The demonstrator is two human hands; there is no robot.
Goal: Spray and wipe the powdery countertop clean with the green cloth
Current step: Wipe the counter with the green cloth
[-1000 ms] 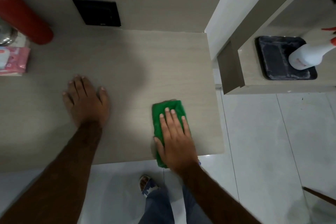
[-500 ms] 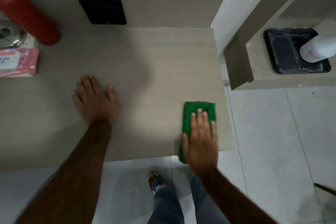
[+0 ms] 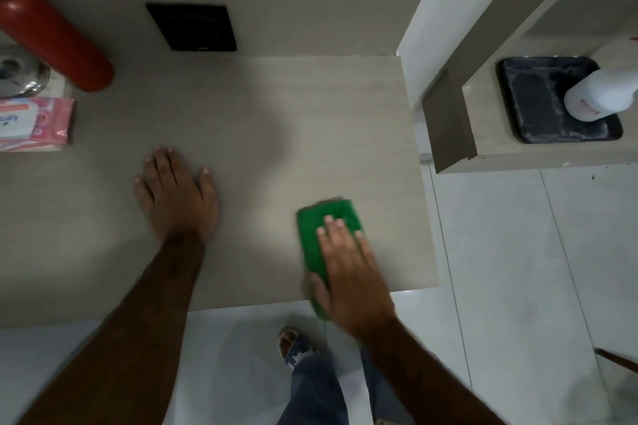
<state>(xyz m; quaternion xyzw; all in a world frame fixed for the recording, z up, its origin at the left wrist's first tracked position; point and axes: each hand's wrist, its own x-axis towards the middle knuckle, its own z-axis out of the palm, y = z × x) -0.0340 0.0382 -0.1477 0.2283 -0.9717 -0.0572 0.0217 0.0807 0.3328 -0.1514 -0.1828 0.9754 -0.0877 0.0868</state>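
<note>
Green folded cloth (image 3: pixel 321 235) is lying flat near the front-right corner of the beige wood-grain countertop (image 3: pixel 276 121), its near end hanging past the front edge. Right hand (image 3: pixel 348 276) is pressing on it palm-down, fingers extended and close together, gripping nothing — flat contact likely spreads wiping pressure. Left hand (image 3: pixel 179 197) is resting open on the counter, fingers slightly splayed, empty, probably bracing the lean. White plastic spray bottle (image 3: pixel 600 93) is parked on the black tray (image 3: pixel 531 97) on the side shelf, suggesting spraying is done. No powder visible here.
</note>
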